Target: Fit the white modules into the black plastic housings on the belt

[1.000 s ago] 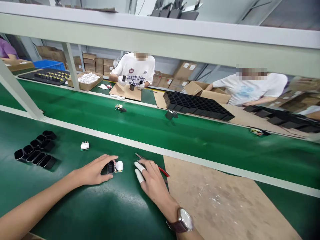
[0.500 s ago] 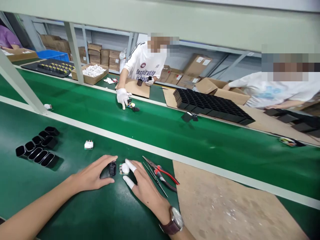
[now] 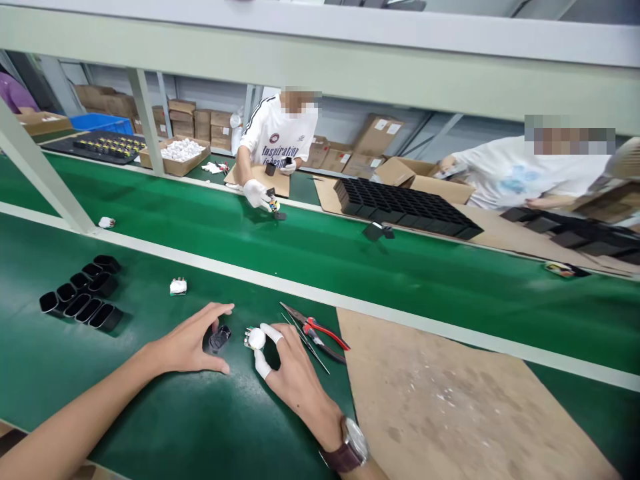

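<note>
Right hand [image 3: 296, 373] pinches a white-topped part [image 3: 257, 339] while the left hand [image 3: 186, 342] is spread by a black cap [image 3: 219, 339]

A green table [image 3: 190, 427] fills the near side, and past a pale strip [image 3: 225, 268] runs a green belt [image 3: 190, 223]. At the right, a worn cardboard sheet [image 3: 430, 400] lies on the table. Across the belt, a co-worker in a white shirt [image 3: 295, 130] reaches over it, a gloved hand [image 3: 255, 193] at a small piece [image 3: 273, 205].

The left hand has its thumb and forefinger wide apart, the black cap between them; whether its curled fingers touch the cap, I cannot tell. The right hand, with white covers [image 3: 272, 333] on thumb and forefinger, grips the white-topped part at its edges, just beside the cap and apart from it.

Black cups [image 3: 90, 311] stand close together at the far left. Red-handled pliers [image 3: 313, 325] and thin tweezers [image 3: 315, 352] lie between the right hand and the cardboard sheet. Smallest is a second white-topped piece [image 3: 178, 287], alone on the table beyond the left hand
</note>
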### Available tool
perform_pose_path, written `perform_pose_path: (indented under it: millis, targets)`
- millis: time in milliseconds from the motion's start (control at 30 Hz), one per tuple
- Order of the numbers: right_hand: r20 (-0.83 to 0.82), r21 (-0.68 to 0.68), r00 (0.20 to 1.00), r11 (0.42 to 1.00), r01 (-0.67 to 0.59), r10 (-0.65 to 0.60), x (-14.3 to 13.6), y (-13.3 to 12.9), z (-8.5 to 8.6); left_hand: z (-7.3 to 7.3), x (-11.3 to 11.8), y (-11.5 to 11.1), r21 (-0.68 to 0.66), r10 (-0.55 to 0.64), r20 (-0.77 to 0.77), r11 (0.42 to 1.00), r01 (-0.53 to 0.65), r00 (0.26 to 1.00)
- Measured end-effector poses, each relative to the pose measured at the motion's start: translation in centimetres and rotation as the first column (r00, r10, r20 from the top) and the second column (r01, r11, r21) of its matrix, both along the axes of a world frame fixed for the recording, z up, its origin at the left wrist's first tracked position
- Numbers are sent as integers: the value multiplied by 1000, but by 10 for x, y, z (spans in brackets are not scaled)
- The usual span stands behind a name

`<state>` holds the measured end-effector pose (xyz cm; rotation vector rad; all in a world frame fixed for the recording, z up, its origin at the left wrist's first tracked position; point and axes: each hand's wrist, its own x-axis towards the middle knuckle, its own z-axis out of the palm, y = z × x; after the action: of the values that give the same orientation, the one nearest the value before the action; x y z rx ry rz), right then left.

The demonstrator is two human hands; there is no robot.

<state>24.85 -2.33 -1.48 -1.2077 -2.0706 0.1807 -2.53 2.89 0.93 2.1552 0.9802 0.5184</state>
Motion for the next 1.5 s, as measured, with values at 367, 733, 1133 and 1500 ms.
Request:
perform_pose_path:
  millis: [367,733,1133,1500]
  targets:
    - [-173,74,981,994,-79,90,-9,-19,22,-7,12,-5,272,1,46,962,-14,999]
    - [-48,99,993,990,-99,104,-16,-28,20,-7,22,-11,507,-33,7,862,25,999]
    - [79,59,993,994,-90,85,-18,-28,31,-6,23,-12,496,-64,-50,864,80,997]
    - [128,64,989,994,-87,78,-22,-28,40,-8,26,-15,508,-94,-110,850,138,989]
